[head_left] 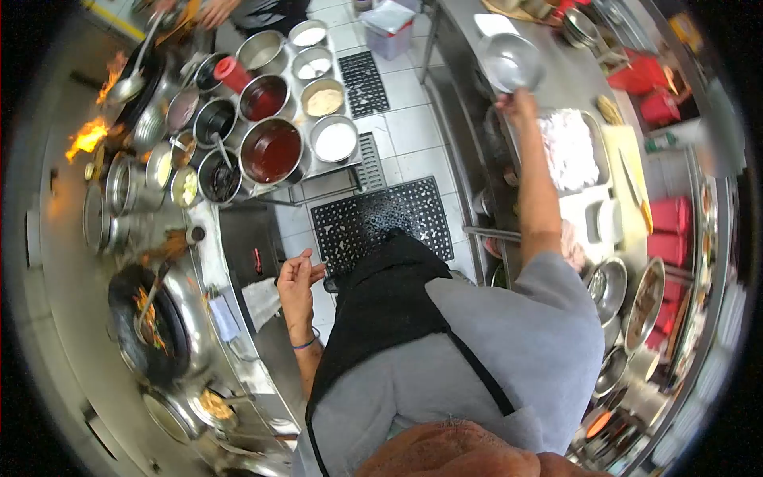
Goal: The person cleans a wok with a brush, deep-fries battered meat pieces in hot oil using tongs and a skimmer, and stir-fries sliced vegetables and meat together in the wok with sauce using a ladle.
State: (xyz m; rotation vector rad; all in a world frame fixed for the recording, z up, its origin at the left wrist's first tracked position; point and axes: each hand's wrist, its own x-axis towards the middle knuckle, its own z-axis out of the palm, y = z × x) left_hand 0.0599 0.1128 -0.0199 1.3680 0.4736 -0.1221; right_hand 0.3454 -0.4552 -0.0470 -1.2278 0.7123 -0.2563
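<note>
My right hand [518, 105] is closed on the near rim of a round metal bowl [513, 62], held over the steel counter at the upper right. Just below it lies a tray of white, crumpled-looking contents [569, 149]. My left hand [299, 272] is raised beside my black apron, near the left counter's edge, its fingers partly curled and apart with nothing in them. To its left a wok [151, 322] holds vegetables and a ladle. A pot of red sauce [272, 151] stands on the counter above.
Flames [87, 138] rise at the upper left, near another person's hands [214, 12]. A knife [633, 181] lies on a yellow cutting board [622, 151] at right. Black mats [381, 220] cover part of the tiled floor. Metal bowls [608, 290] stand at the lower right.
</note>
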